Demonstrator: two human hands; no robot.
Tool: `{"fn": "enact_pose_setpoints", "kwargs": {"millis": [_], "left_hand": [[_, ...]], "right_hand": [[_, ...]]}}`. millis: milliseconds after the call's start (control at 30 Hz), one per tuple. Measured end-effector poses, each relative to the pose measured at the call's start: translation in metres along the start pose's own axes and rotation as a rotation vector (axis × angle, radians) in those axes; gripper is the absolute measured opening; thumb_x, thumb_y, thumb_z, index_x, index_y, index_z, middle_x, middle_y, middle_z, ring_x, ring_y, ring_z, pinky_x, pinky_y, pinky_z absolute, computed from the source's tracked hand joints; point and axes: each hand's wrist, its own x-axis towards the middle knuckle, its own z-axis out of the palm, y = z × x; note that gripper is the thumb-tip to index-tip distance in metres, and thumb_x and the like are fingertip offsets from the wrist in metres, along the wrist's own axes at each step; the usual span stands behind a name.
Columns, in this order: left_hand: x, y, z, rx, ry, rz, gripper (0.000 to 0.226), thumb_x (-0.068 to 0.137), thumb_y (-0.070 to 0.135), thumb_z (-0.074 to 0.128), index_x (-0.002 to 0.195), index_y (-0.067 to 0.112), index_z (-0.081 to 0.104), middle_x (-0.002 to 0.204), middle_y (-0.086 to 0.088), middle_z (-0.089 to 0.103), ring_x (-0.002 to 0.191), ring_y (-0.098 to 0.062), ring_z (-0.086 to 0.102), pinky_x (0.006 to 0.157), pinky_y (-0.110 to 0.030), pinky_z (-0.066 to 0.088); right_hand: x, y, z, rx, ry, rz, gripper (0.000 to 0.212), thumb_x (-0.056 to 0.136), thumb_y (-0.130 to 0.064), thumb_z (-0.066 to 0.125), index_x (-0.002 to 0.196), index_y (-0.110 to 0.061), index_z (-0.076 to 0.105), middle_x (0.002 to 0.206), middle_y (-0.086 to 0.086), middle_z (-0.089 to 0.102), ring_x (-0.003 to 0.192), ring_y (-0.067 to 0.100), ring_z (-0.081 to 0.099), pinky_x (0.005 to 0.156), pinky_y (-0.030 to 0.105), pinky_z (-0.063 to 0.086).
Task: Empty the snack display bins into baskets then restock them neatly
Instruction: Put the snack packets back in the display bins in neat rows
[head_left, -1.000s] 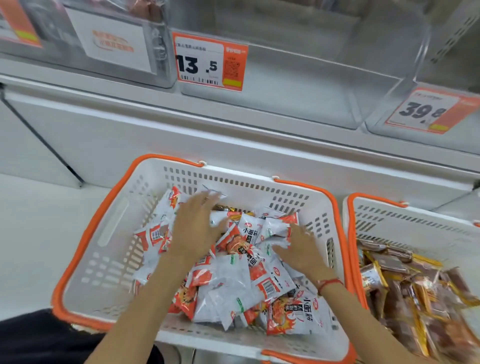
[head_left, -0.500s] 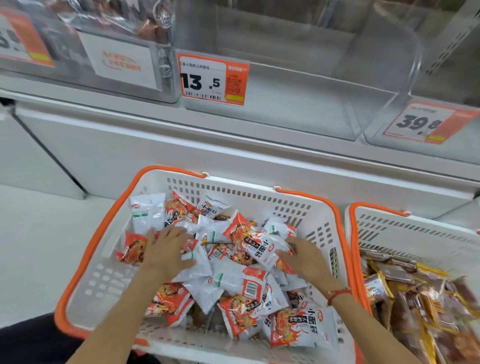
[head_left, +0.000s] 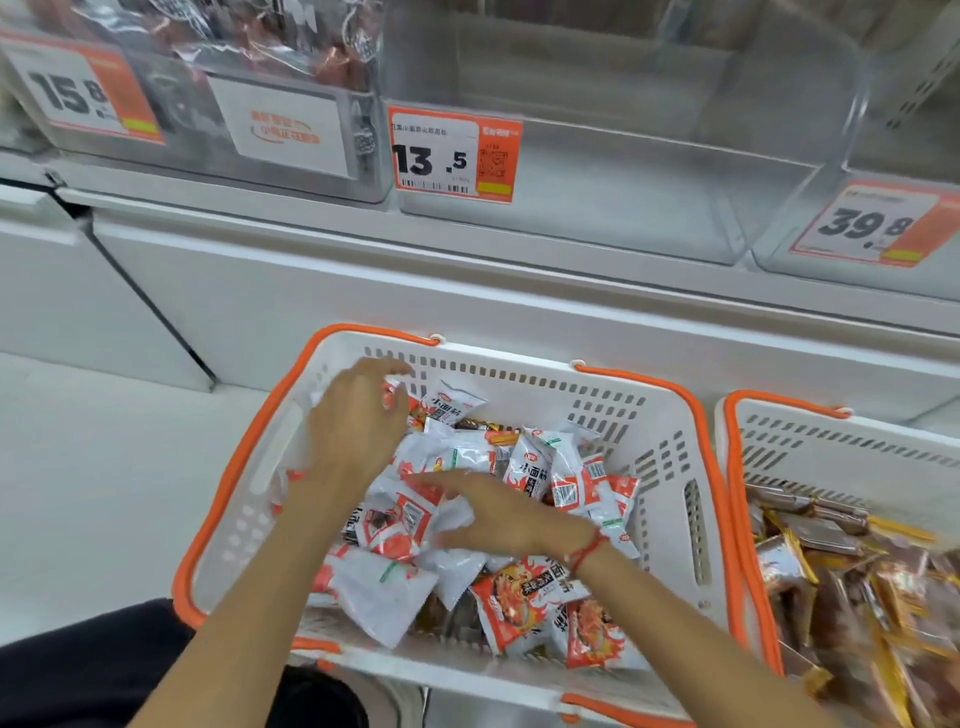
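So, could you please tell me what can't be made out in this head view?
- Left hand: fingertips blurred, grip unclear.
- Right hand: motion-blurred, grip unclear.
- Right basket: cut off by the frame edge.
- Small print on the 13.5 price tag: too small.

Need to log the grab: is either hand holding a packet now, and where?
Left hand curls around white snack packets at the basket's far-left corner; exact hold hidden. Right hand lies flat on the pile, gripping nothing.

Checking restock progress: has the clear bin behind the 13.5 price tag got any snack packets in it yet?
No, the clear plastic display bin behind the orange-and-white 13.5 price tag shows only bare walls and floor.
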Motion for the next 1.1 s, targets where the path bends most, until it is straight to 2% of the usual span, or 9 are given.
{"fn": "enact_pose_setpoints", "kwargs": {"millis": [133, 233, 300, 500, 667, 767, 867, 967, 1100], "left_hand": [[-0.030, 0.005, 0.072, 0.096, -0.430, 0.359, 0.042, 0.099, 0.041, 0.045, 0.138, 0.026, 0.052, 0.146, 0.000, 0.048, 0.133, -0.024, 0.044, 0.107, -0.039, 0.036], [-0.049, -0.006, 0.107, 0.408, -0.875, 0.507, 0.090, 0.077, 0.085, 0.011, 0.152, 0.037, 0.025, 0.161, 0.006, 0.020, 0.148, -0.020, 0.017, 0.119, -0.045, 0.011], [-0.055, -0.020, 0.112, 0.546, -0.973, 0.520, 0.101, 0.067, 0.092, 0.009, 0.153, 0.039, 0.017, 0.160, 0.008, 0.021, 0.147, -0.019, 0.018, 0.120, -0.047, 0.012], [-0.043, -0.037, 0.093, 0.537, -0.689, 0.399, 0.054, 0.096, 0.052, 0.049, 0.145, 0.031, 0.041, 0.144, 0.006, 0.050, 0.134, -0.019, 0.042, 0.105, -0.033, 0.041], [-0.029, -0.036, 0.067, 0.524, -0.249, 0.175, 0.039, 0.080, 0.043, 0.074, 0.102, 0.011, 0.074, 0.085, -0.013, 0.073, 0.091, -0.035, 0.063, 0.081, -0.043, 0.048], [-0.020, -0.035, 0.051, 0.474, -0.141, -0.050, 0.055, 0.084, 0.051, 0.066, 0.109, 0.003, 0.068, 0.097, -0.021, 0.070, 0.101, -0.041, 0.059, 0.085, -0.048, 0.044], [-0.018, -0.038, 0.043, 0.338, -0.064, -0.063, 0.074, 0.079, 0.047, 0.074, 0.132, 0.001, 0.051, 0.124, -0.024, 0.057, 0.116, -0.044, 0.051, 0.091, -0.054, 0.044], [-0.018, -0.046, 0.044, 0.301, -0.131, 0.150, 0.075, 0.081, 0.019, 0.077, 0.146, 0.012, 0.040, 0.145, -0.016, 0.045, 0.134, -0.037, 0.041, 0.104, -0.053, 0.038], [-0.031, -0.052, 0.059, 0.346, -0.328, 0.368, 0.050, 0.092, 0.034, 0.060, 0.139, 0.019, 0.053, 0.146, -0.010, 0.048, 0.137, -0.033, 0.041, 0.112, -0.052, 0.032]], "right_hand": [[-0.062, 0.070, -0.041, -0.308, 0.041, 0.200, 0.050, 0.091, -0.034, 0.064, 0.138, -0.023, 0.050, 0.135, 0.000, 0.055, 0.120, 0.016, 0.052, 0.099, 0.029, 0.043], [-0.101, 0.101, -0.042, -0.455, -0.252, 0.375, 0.069, 0.084, -0.049, 0.069, 0.142, -0.022, 0.043, 0.140, 0.001, 0.050, 0.126, 0.021, 0.048, 0.104, 0.034, 0.040], [-0.111, 0.108, -0.025, -0.501, -0.419, 0.433, 0.084, 0.079, -0.052, 0.073, 0.146, -0.017, 0.035, 0.142, 0.006, 0.048, 0.129, 0.028, 0.046, 0.106, 0.041, 0.039], [-0.105, 0.109, -0.009, -0.630, -0.221, 0.252, 0.047, 0.091, -0.013, 0.058, 0.136, -0.021, 0.046, 0.114, 0.007, 0.062, 0.106, 0.025, 0.058, 0.083, 0.034, 0.046], [-0.081, 0.088, -0.056, -0.261, 0.276, 0.256, 0.046, 0.093, -0.032, 0.062, 0.135, -0.020, 0.046, 0.125, 0.002, 0.061, 0.106, 0.023, 0.061, 0.088, 0.037, 0.050], [-0.050, 0.053, -0.073, 0.154, 0.479, 0.259, 0.062, 0.095, -0.042, 0.056, 0.147, -0.017, 0.033, 0.146, 0.001, 0.044, 0.129, 0.021, 0.047, 0.102, 0.030, 0.038], [-0.019, 0.035, -0.065, 0.331, 0.450, 0.282, 0.080, 0.095, -0.048, 0.051, 0.155, -0.017, 0.008, 0.156, 0.002, 0.028, 0.142, 0.023, 0.030, 0.111, 0.036, 0.028], [-0.017, 0.041, -0.036, 0.018, 0.484, 0.227, 0.075, 0.090, -0.046, 0.061, 0.151, -0.020, 0.024, 0.149, 0.003, 0.038, 0.137, 0.023, 0.036, 0.107, 0.037, 0.035], [-0.029, 0.067, 0.026, -0.248, 0.086, 0.190, 0.107, 0.075, -0.061, 0.071, 0.154, -0.020, 0.012, 0.160, 0.005, 0.017, 0.146, 0.023, 0.016, 0.115, 0.039, 0.021]]}}
